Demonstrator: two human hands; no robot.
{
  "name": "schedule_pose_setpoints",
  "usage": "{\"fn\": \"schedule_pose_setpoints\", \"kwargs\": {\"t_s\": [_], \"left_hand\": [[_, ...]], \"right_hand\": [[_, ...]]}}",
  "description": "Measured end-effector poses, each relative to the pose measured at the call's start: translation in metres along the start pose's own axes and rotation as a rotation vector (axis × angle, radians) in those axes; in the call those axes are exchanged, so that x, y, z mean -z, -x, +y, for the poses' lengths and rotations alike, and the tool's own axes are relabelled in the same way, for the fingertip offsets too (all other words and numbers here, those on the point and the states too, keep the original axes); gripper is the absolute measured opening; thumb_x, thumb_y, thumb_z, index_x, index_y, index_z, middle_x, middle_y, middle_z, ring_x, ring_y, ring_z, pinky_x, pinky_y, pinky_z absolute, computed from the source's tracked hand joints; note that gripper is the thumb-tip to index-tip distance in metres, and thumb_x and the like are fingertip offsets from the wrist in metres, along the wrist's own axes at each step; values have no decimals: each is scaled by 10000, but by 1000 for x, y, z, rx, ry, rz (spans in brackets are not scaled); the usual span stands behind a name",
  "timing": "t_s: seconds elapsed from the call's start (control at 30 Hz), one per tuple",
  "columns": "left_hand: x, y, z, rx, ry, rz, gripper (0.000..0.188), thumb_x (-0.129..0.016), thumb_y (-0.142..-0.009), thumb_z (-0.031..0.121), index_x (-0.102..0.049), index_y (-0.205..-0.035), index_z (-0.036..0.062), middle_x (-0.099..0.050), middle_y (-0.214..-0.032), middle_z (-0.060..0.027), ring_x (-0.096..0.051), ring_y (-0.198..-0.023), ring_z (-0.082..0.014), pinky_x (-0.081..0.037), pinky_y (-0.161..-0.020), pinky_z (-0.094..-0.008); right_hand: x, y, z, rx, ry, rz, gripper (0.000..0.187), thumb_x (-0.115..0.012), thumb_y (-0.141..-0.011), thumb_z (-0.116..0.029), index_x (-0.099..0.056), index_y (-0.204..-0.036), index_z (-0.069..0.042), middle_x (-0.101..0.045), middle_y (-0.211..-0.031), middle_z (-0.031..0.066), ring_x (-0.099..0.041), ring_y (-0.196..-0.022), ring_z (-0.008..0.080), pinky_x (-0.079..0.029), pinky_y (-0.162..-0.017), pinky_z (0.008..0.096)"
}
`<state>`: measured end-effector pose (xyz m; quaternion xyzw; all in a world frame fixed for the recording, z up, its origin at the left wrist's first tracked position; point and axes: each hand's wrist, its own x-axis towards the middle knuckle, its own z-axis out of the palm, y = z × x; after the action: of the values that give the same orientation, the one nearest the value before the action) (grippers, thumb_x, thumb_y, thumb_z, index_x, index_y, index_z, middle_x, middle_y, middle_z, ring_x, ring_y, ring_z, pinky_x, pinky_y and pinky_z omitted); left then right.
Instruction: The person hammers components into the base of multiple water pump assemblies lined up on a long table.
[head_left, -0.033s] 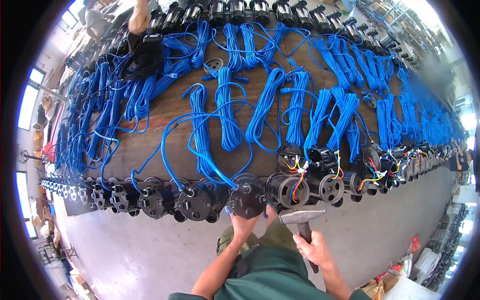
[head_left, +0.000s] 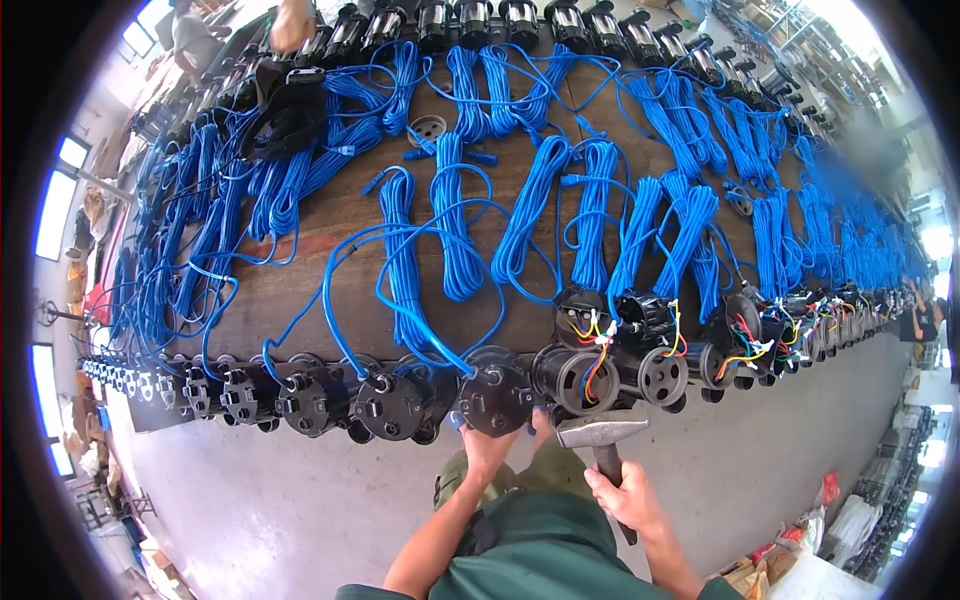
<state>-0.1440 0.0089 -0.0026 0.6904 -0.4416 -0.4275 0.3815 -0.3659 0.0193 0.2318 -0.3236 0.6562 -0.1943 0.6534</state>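
Note:
My right hand [head_left: 625, 494] grips the handle of a hammer [head_left: 604, 432]. Its grey metal head lies crosswise, just below an open black housing [head_left: 575, 381] with coloured wires. At the near table edge, my left hand [head_left: 487, 452] is closed around the lower side of a black cylindrical housing [head_left: 495, 397]; some of its fingers are hidden beneath. That housing has a round end cap, and a blue cable [head_left: 432, 343] comes out of its top. Another capped housing [head_left: 392, 408] sits directly to its left.
Coiled blue cables [head_left: 402, 250] cover much of the brown table [head_left: 290, 300]. To the right, several open housings [head_left: 650, 375] show loose wires. More cylinders [head_left: 475, 22] line the far edge. A black cloth-like item [head_left: 285, 115] lies far left, near another person's hand [head_left: 292, 25].
The other person's hand at the far left has lifted slightly away from the black item. My hammer has shifted very slightly left; my left hand stays in place.

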Motion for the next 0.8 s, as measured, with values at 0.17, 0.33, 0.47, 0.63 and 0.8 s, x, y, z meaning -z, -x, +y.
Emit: {"fn": "schedule_pose_setpoints", "kwargs": {"t_s": [0.17, 0.33, 0.47, 0.63, 0.8], "left_hand": [[5, 3, -2, 174, -47, -69, 695, -867, -775, 415, -651, -1366, 120, -692, -1318, -96, -664, -1172, -316, -482, -1038, -461], [4, 10, -47, 425, -94, -245, 684, -861, -784, 442, -655, -1321, 71, -757, -1095, -146, -719, -956, -357, -566, -878, -475], [43, 29, 32, 256, -533, -333, 446, -856, -841, 341, -721, -1038, -36, -708, -691, -88, -683, -668, -192, -549, -644, -372], [45, 40, 156, 211, -83, -594, 291, -763, -935, 187, -725, -1127, -28, -780, -876, -121, -736, -773, -152, -563, -695, -305], [-14, 7, 276, -170, 228, -431, 200, -698, -984, 105, -687, -1126, -36, -718, -885, -66, -628, -772, -83, -528, -707, -268]], "right_hand": [[-9, 2, -3, 152, 146, 54, 314, -731, -1000, -257, -607, -834, -21, -553, -649, -9, -471, -594, 93, -403, -548, 320], [10, 4, 22, 175, 233, 206, 315, -767, -966, -269, -639, -885, 8, -553, -646, 59, -482, -603, 107, -419, -553, 345], [75, 56, 9, 294, 432, 668, 285, -822, -887, -221, -693, -977, 16, -651, -713, 164, -578, -578, 214, -491, -578, 373], [224, 45, 21, 379, 734, 1126, 402, -935, -769, -280, -669, -914, -16, -681, -755, 184, -647, -647, 352, -512, -613, 414], [381, 11, 48, 116, 595, 1327, 457, -891, -796, -443, -730, -971, -53, -741, -824, 162, -728, -768, 351, -546, -667, 446]]}}
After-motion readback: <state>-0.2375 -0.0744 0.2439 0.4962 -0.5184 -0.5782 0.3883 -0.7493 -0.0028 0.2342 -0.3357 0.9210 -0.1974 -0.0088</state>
